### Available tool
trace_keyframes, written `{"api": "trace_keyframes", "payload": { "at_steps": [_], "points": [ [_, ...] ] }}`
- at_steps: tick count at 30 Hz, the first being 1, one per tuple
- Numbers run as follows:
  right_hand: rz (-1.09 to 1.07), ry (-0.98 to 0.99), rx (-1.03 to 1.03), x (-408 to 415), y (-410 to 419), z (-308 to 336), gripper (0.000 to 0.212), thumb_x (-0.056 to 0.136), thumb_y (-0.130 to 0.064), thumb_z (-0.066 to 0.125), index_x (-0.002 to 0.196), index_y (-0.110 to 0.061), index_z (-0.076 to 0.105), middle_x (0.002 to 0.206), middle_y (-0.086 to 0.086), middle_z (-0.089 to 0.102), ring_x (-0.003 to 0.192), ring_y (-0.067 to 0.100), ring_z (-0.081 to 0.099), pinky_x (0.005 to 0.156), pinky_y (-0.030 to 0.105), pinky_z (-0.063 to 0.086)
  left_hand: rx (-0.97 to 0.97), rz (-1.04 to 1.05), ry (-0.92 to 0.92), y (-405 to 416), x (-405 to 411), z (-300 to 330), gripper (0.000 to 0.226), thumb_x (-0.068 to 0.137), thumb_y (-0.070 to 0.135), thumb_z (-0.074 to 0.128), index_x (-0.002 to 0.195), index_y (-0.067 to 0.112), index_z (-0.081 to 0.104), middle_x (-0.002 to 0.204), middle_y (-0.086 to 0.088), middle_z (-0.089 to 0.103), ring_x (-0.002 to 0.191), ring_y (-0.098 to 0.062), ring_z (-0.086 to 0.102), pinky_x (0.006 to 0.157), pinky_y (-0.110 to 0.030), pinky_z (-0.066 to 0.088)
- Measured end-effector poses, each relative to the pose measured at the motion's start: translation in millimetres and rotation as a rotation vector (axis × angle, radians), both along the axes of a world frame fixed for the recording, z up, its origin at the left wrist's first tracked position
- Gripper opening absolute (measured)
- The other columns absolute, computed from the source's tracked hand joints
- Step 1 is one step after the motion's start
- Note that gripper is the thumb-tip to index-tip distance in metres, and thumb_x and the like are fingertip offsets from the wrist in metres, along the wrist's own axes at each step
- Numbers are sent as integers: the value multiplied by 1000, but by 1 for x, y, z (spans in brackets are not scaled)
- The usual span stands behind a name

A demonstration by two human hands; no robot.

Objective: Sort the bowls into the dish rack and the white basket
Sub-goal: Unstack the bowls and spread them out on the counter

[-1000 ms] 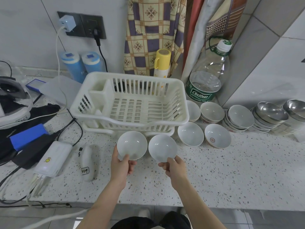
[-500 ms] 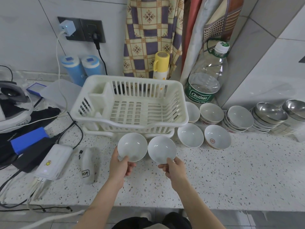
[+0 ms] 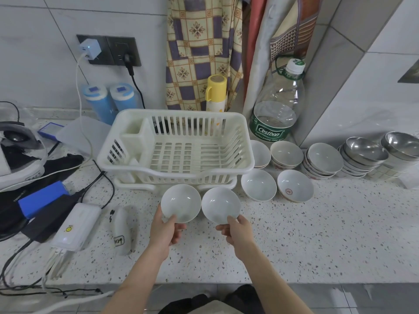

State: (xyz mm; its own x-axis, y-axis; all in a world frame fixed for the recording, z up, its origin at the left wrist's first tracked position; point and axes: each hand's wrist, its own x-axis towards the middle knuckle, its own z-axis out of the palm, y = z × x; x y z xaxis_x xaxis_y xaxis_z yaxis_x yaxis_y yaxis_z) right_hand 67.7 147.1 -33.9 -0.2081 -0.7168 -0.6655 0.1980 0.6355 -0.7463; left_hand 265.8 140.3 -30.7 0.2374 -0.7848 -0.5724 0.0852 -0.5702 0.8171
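The left hand [image 3: 164,230] holds a white bowl [image 3: 180,203] by its near rim, thumb inside and fingers curled beneath, and the right hand [image 3: 238,230] pinches a second white bowl [image 3: 220,205] in the same way. Both bowls are tilted so their insides face the camera, side by side and nearly touching, held above the speckled counter [image 3: 317,234] just in front of the white basket [image 3: 176,143].

The basket is a slatted plastic dish drainer with a small divided compartment at its left end — nothing lies in it. To its right, on the counter, two single white bowls sit next to each other: a plain one [image 3: 258,184] and one with a red mark [image 3: 294,185] on its outer wall. Behind them stand low stacks of white bowls [image 3: 324,160], and further right nested steel bowls [image 3: 365,152] reach toward the frame edge.

A large clear water bottle [image 3: 277,109] with a green label stands in the corner behind the basket, beside a yellow-capped flask [image 3: 215,94] and a patterned hanging cloth [image 3: 199,48]. On the left of the counter lie a white power bank [image 3: 77,225], a blue block [image 3: 43,198] and tangled cables — two blue cylinders [image 3: 108,100] stand against the wall below a socket.
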Motion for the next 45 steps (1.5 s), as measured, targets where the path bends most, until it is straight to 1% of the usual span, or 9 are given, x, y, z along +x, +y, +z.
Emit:
{"api": "trace_keyframes", "payload": {
  "at_steps": [5,11,15,18,24,31,36,39,45],
  "points": [
    [25,-66,32,-4,0,4,13,98,-17,48,110,-18,53,70,14,74,43,12,53,37,19,31,25,-10,-34,0,2,-2,55,100,21,50,145,47,32,62,-9,73,35,-11,41,37,-21,35],
    [146,-53,63,-26,-1,11,28,99,-25,49,125,-15,49,77,14,76,44,12,54,36,18,30,-16,79,-76,0,-3,-3,60,100,29,52,150,42,23,75,-21,73,33,-10,38,36,-21,30],
    [174,11,90,-56,-4,17,26,97,-25,53,120,-13,52,76,13,76,42,12,55,36,19,30,-92,325,-146,8,-15,2,44,98,28,55,139,22,42,72,-15,66,42,-15,41,40,-26,33],
    [198,49,122,-81,-7,25,27,95,-26,57,115,-7,55,74,12,76,42,12,54,36,19,30,-155,425,-181,16,-37,12,32,97,29,56,126,20,48,69,-13,62,47,-15,44,43,-27,34],
    [170,69,89,-138,-19,46,24,93,-29,58,102,-8,65,75,10,76,44,11,55,38,18,29,-169,203,-65,7,-114,43,16,95,32,56,95,18,63,49,4,54,35,-10,39,35,-22,33],
    [41,85,-52,-211,-57,66,15,92,-28,59,101,-19,67,79,1,77,47,9,56,39,17,32,-110,-154,40,-39,-217,65,15,92,24,63,95,11,68,72,-2,66,48,-12,51,43,-24,38],
    [66,111,-10,-237,-109,70,13,93,-27,55,97,-18,64,77,-7,76,59,13,60,49,23,34,-86,-98,-23,-85,-264,58,5,95,25,59,98,23,62,90,-1,69,64,-13,58,52,-23,43],
    [27,48,65,-241,-135,61,9,92,-16,52,89,-10,59,72,2,73,50,13,53,40,19,30,-66,13,-28,-109,-275,50,11,94,23,58,105,26,57,97,-5,71,71,-15,62,53,-25,44],
    [-20,22,101,-244,-169,42,20,90,-2,37,85,2,56,59,13,67,36,13,42,34,14,24,10,118,-32,-140,-278,34,20,92,23,56,110,31,50,91,-5,75,47,-17,59,45,-20,36]
  ]
}}
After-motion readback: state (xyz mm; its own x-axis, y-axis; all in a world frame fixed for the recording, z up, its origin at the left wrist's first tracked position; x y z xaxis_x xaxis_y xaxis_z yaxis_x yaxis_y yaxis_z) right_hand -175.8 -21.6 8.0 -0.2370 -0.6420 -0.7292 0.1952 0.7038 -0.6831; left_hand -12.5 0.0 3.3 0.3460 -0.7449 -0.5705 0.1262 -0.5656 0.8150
